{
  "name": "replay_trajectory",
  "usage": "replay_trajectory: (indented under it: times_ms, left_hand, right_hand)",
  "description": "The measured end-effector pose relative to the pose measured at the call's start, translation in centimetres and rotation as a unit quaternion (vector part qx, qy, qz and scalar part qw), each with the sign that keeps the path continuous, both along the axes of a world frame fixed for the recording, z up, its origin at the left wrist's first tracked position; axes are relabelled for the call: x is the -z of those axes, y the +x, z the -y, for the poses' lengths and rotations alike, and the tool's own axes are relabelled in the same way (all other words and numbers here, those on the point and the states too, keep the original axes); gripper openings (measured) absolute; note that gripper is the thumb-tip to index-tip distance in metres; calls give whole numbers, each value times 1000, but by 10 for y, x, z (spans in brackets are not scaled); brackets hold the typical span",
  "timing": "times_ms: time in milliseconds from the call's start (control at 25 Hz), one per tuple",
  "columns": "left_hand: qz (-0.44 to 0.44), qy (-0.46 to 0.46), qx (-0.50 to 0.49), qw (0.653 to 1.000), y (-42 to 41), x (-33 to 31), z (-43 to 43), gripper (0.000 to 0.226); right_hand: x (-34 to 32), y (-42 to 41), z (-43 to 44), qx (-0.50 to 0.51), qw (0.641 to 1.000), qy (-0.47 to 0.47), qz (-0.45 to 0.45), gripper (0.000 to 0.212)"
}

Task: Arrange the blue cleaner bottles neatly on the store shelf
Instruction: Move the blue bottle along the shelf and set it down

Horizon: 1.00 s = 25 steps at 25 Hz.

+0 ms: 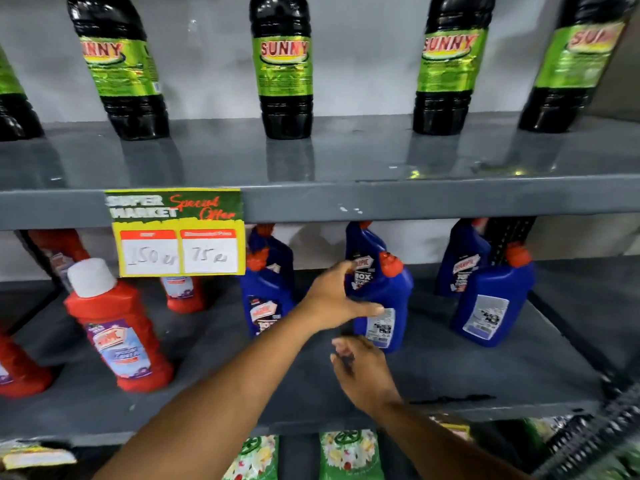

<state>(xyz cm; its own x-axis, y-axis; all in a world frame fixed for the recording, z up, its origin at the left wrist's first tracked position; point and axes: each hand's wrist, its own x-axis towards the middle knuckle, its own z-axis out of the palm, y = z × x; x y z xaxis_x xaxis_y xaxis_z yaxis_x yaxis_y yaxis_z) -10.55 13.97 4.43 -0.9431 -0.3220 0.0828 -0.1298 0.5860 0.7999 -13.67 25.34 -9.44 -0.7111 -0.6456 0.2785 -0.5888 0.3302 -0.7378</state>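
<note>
Several blue cleaner bottles with red caps stand in three spaced pairs on the grey middle shelf point(485, 375). The left pair point(268, 292) shows its front labels. In the middle pair, the front bottle point(396, 289) is turned with its white back label outward, ahead of a rear bottle point(363, 258). My left hand point(332, 299) grips this front bottle from its left side, thumb across its front and fingers behind it. My right hand point(363, 372) is blurred just below and in front of its base, fingers apart and holding nothing. The right front bottle point(491, 303) also shows its back label.
Red bottles with white caps point(117, 334) fill the left of the same shelf. A yellow price card point(178, 237) hangs from the upper shelf edge. Dark bottles with green labels point(284, 71) line the shelf above. Green packets point(349, 452) lie below.
</note>
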Motion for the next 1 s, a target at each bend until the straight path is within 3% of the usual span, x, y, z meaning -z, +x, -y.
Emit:
replay_trajectory:
  times_ms: [120, 320, 520, 680, 840, 1000]
  left_hand:
    - [19, -17, 26, 999, -32, 10, -13, 84]
    - [17, -29, -2, 999, -51, 15, -23, 51]
    - [-10, -85, -97, 992, -55, -2, -32, 48]
    - [-10, -151, -196, 969, -66, -42, -45, 46]
    - [7, -44, -224, 973, -72, -66, -53, 49]
    - [-12, 47, -158, 986, -61, -71, -48, 34]
  right_hand:
    - [-4, -14, -30, 23, 1000, -3, -19, 23]
    - [-13, -33, -58, 52, 997, -38, -37, 20]
    - [-23, -32, -62, 33, 997, -55, -37, 57]
    - [-46, -24, -46, 68, 989, -68, -110, 83]
    - [-74, -32, -31, 165, 974, -142, -66, 77]
    - [-82, -58, -37, 93, 977, -189, 2, 60]
